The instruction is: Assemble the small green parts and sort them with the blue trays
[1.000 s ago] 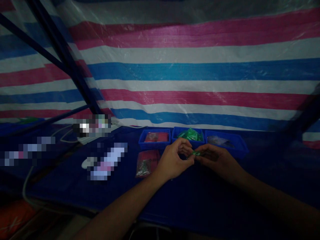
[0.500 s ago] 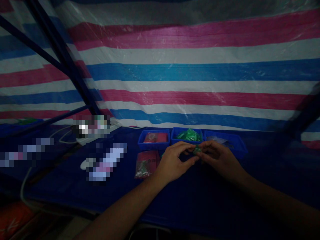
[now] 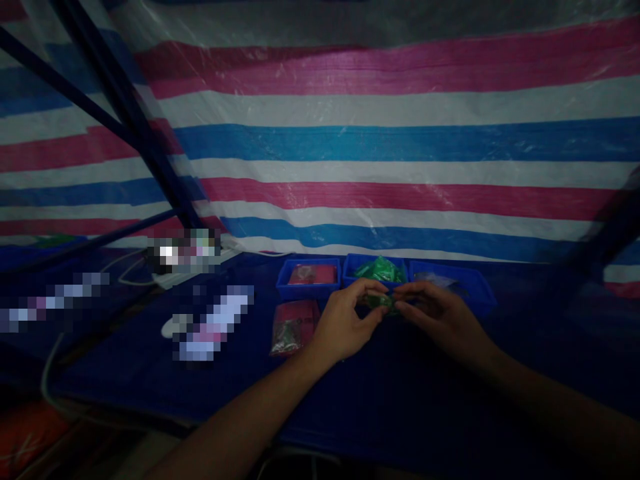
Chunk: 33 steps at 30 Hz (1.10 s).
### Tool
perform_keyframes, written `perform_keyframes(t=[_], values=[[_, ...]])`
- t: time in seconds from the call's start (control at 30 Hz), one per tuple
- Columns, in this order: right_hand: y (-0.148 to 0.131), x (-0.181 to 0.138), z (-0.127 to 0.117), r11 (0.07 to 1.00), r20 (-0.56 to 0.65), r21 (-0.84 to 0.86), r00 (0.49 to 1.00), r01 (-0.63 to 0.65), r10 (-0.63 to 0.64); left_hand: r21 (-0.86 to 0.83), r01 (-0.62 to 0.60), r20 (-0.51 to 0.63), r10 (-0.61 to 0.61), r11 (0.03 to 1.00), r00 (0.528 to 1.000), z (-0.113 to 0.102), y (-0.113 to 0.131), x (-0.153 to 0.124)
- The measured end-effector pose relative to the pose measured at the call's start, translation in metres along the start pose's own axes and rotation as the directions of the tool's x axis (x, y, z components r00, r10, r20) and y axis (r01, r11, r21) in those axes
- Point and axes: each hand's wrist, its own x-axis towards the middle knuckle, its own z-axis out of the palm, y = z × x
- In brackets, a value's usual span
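A small green plastic packet [image 3: 379, 300] is held up between my two hands, just in front of the blue bins. My left hand [image 3: 347, 320] curls around its left part, with thumb and fingers closed on it. Its right edge is pinched by the fingertips of my right hand [image 3: 445, 317]. Fingers cover much of the packet, so its contents do not show. Left of my left hand, a clear bag holding something green lies on a pink packet [image 3: 295, 327] on the blue table [image 3: 225, 393].
Three blue bins stand along the back: one with pink packets [image 3: 309, 291], one with green plastic bags [image 3: 381, 269], one with clear bags [image 3: 470, 283]. A white oval object [image 3: 173, 327], a power strip [image 3: 185, 270] and cables are at the left. Behind hangs a striped sheet [image 3: 375, 143].
The green packet has shifted slightly left and more of it shows between my hands. My left-hand fingers have curled further around it, while my right hand stays nearly in place.
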Motion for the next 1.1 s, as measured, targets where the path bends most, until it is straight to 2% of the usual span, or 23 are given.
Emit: perform_keyframes(t=[0.13, 0.33, 0.47, 0.57, 0.63, 0.7, 0.77, 0.9, 1.1], values=[[-0.0004, -0.0009, 0.0022, 0.997, 0.082, 0.062, 0.996, -0.05, 0.045, -0.091, -0.003, -0.041, -0.001, 0.996, 0.999, 0.0013, -0.0022, 0.0006], [0.0012, 0.0004, 0.0041, 0.989, 0.051, 0.103, 0.993, -0.11, 0.105, -0.127, 0.019, 0.0, -0.019, 0.992, 1.0, 0.0032, -0.0035, 0.0005], [0.0032, 0.0022, 0.0016, 0.993, 0.021, 0.097, 0.998, -0.068, 0.066, -0.124, -0.017, -0.028, 0.014, 0.992, 1.0, 0.0034, -0.0056, 0.0009], [0.0035, 0.0028, -0.0009, 0.996, -0.069, 0.086, 0.997, -0.036, 0.042, -0.002, -0.083, -0.095, 0.083, 0.997, 0.992, 0.0009, -0.005, 0.0014], [0.0033, 0.0025, -0.0016, 0.999, -0.114, 0.037, 0.993, -0.009, 0.013, 0.044, -0.102, -0.081, 0.105, 0.994, 0.991, -0.0004, -0.0029, 0.0011], [0.0026, 0.0012, -0.001, 0.999, -0.094, -0.036, 0.995, 0.027, -0.03, 0.004, -0.098, -0.023, 0.098, 0.995, 0.995, -0.0006, -0.0001, -0.0001], [0.0012, -0.001, 0.0007, 0.994, -0.011, -0.09, 0.997, 0.069, -0.07, -0.056, -0.08, 0.029, 0.082, 0.995, 0.996, 0.0, 0.002, -0.0014], [-0.0025, -0.0052, 0.0045, 0.984, 0.109, -0.108, 0.986, 0.142, -0.13, -0.069, -0.031, 0.023, 0.032, 0.997, 0.999, -0.0006, 0.002, -0.0018], [-0.0014, -0.0032, 0.0024, 0.973, -0.006, -0.18, 0.989, 0.143, -0.147, -0.109, 0.026, -0.017, -0.028, 0.994, 0.999, -0.0013, -0.0035, 0.0018]])
